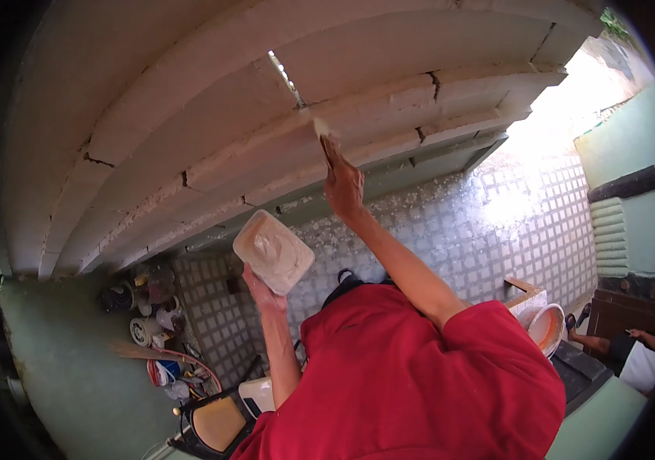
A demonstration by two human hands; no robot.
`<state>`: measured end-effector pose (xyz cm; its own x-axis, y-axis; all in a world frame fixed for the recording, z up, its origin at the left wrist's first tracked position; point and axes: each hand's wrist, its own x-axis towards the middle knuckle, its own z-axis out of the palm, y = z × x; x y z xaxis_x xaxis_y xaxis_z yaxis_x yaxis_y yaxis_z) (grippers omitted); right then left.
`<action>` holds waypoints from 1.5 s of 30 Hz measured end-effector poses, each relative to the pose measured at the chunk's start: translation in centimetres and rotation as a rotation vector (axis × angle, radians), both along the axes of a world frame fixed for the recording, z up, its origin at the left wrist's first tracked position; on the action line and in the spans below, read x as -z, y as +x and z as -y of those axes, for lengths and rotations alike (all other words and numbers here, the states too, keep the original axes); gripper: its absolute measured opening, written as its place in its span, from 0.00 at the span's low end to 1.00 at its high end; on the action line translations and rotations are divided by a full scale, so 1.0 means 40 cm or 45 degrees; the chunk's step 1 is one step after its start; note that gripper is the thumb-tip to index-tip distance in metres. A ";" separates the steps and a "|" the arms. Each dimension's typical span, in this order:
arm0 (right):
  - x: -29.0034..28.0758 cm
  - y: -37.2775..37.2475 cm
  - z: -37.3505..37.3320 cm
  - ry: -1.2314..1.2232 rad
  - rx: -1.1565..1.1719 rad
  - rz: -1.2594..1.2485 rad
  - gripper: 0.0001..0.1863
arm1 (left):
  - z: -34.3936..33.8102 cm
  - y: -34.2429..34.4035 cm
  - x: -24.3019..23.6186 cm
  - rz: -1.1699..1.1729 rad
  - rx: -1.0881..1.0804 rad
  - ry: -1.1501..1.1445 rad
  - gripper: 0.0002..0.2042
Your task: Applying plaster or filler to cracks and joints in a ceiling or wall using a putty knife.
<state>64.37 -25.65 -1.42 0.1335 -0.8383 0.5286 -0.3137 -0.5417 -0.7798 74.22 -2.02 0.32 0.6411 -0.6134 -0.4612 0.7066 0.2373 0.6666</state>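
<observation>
A pale square tub (297, 264) rests in my left hand (264, 293), whose fingers grip it from below. Inside it lies a mound of white paste (268, 244). My right hand (345, 186) is stretched up, closed round a slim hand tool with a pale tip (320, 129); the tip is blurred, so its exact kind is unclear. That tip is at the ledge of a stepped, pale wall (251, 126), just below a narrow slit (285, 78) that lets light through. Several dark cracks (434, 86) cross the wall's ledges.
Below is a patterned tile floor (450, 222). Buckets, a broom (139, 351) and other clutter stand at the left, near a chair (218, 423). To the right are a white bucket (548, 328), a wooden frame (525, 288) and another person (644, 360).
</observation>
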 end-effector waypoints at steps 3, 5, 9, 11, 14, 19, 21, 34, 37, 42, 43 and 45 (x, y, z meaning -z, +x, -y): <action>0.012 -0.071 0.025 0.073 0.049 -0.013 0.27 | -0.007 0.007 0.025 0.063 0.027 -0.022 0.28; 0.016 -0.151 0.080 0.103 0.236 0.042 0.26 | -0.003 0.002 0.019 0.058 0.033 -0.042 0.28; -0.034 -0.263 0.213 0.004 0.427 0.035 0.24 | -0.006 -0.029 -0.004 0.050 0.022 -0.025 0.28; -0.013 -0.232 0.232 -0.102 0.433 0.028 0.23 | -0.022 -0.032 0.023 0.056 0.010 -0.044 0.28; 0.000 -0.140 0.181 0.194 0.360 -0.091 0.24 | -0.012 -0.045 -0.003 0.080 0.028 -0.059 0.27; 0.031 -0.046 0.080 0.009 0.113 0.090 0.31 | -0.015 -0.044 0.001 0.062 -0.020 -0.051 0.26; 0.039 -0.075 0.057 0.075 0.061 0.032 0.30 | -0.003 -0.050 -0.006 0.121 0.034 -0.071 0.27; 0.001 -0.183 0.219 0.099 0.345 -0.158 0.32 | 0.027 -0.082 -0.008 0.112 0.019 0.010 0.29; 0.045 -0.100 0.158 0.131 0.284 -0.130 0.35 | 0.044 -0.089 -0.020 0.072 0.038 -0.028 0.28; 0.041 -0.169 0.100 0.047 0.038 0.065 0.32 | 0.031 -0.075 0.005 0.131 0.017 -0.030 0.29; 0.025 -0.204 0.112 0.055 0.035 0.062 0.32 | 0.021 -0.070 0.011 0.129 0.014 -0.021 0.29; -0.014 -0.267 0.174 -0.109 0.223 0.171 0.27 | 0.013 -0.063 0.018 0.099 -0.028 -0.032 0.28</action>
